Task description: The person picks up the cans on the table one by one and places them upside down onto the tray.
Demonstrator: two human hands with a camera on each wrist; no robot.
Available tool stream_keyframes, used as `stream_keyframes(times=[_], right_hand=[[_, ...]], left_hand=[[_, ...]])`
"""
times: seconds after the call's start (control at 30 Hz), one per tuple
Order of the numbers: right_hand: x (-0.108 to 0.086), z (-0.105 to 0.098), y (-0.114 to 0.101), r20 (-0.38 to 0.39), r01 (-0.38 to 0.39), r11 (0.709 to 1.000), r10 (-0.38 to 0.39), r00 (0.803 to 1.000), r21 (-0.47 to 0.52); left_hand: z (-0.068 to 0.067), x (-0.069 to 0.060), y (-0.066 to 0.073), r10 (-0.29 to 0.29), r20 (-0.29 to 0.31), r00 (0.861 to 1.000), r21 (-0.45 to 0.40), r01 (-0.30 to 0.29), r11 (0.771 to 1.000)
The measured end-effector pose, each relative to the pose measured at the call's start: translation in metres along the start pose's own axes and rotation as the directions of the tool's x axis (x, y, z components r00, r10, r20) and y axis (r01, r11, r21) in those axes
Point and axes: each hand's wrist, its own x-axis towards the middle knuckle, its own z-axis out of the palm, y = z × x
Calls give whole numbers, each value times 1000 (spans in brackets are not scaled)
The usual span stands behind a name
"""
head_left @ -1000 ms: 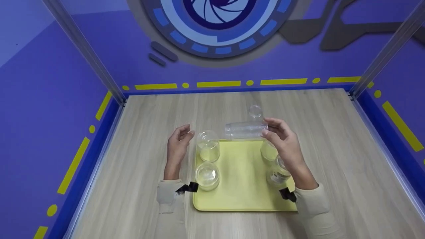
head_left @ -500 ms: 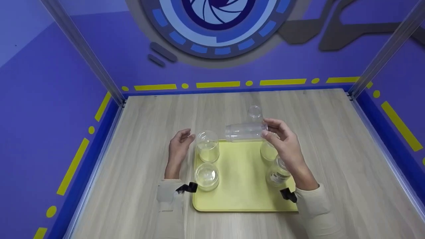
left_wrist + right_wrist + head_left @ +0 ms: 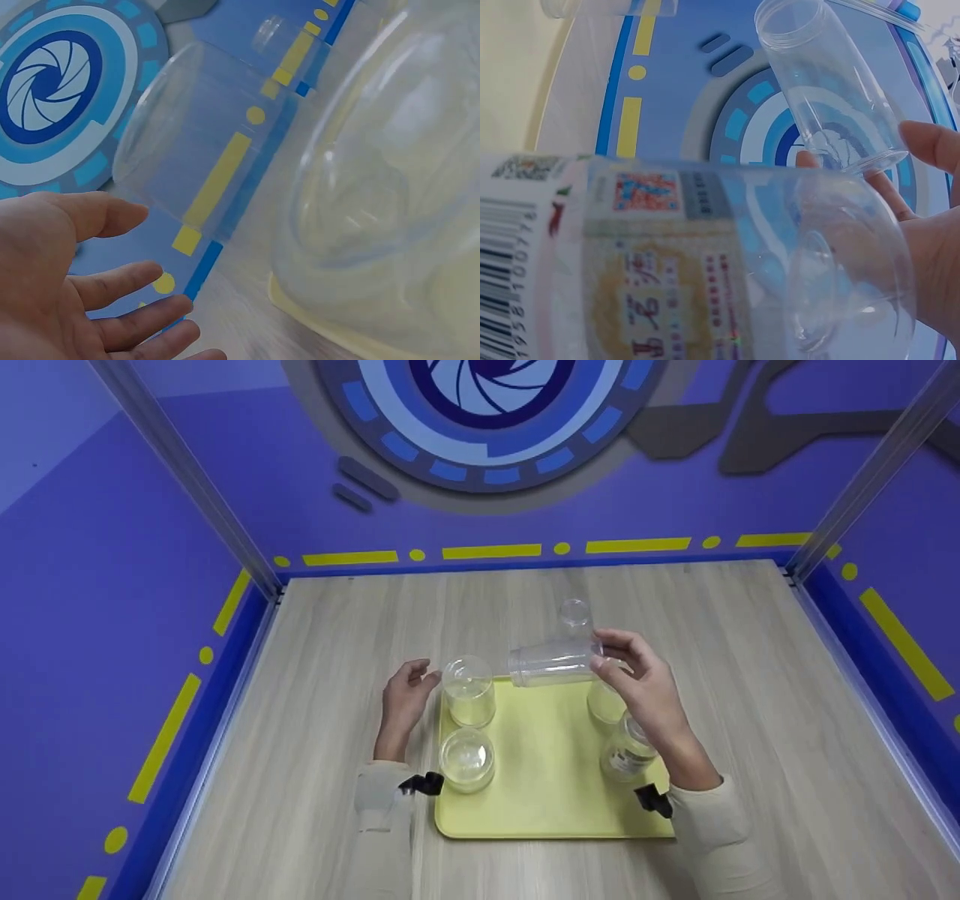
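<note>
My right hand (image 3: 649,690) grips a clear plastic jar (image 3: 555,664) by its base end, thumb on one side and fingers on the other. The jar lies on its side above the back edge of the yellow tray (image 3: 551,810), its threaded mouth to the left. Left of the tray is my left hand (image 3: 405,697), loosely bent and holding nothing. Nearest to it stands a clear jar (image 3: 469,701) at the tray's back left corner; in the left wrist view the fingers (image 3: 142,322) look apart from the jars.
A second clear jar (image 3: 467,765) stands at the tray's left front. On the right, a labelled jar (image 3: 628,754) and a partly hidden jar (image 3: 604,705) stand under my right arm. Behind the tray is another clear container (image 3: 575,615). Blue walls (image 3: 480,525) enclose the table.
The mouth end of the held jar has dipped slightly toward me. My left hand has moved a little nearer to me, along the back left jar. The other jars have stayed put.
</note>
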Motion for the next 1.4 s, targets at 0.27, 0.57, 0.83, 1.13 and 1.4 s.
stream_keyframes(times=[0.27, 0.57, 0.83, 1.13, 1.4], right_hand=[[0, 0, 0, 15, 4, 1000, -4, 1000, -19], [-1, 1, -1, 31, 18, 1000, -17, 999, -23], [-1, 2, -4, 47, 23, 999, -21, 999, -34], [-2, 3, -5, 65, 29, 999, -27, 998, -42], [-2, 4, -6, 84, 32, 999, -29, 996, -39]], left_hand=[[4, 6, -12, -6, 4, 1000, 99, 6, 995], [9, 11, -21, 29, -11, 1000, 255, -25, 967], [13, 16, -25, 112, 10, 994, 391, -107, 914], [14, 16, -27, 129, 32, 991, 478, -128, 869], [12, 16, -28, 160, 70, 985, 552, -171, 816]])
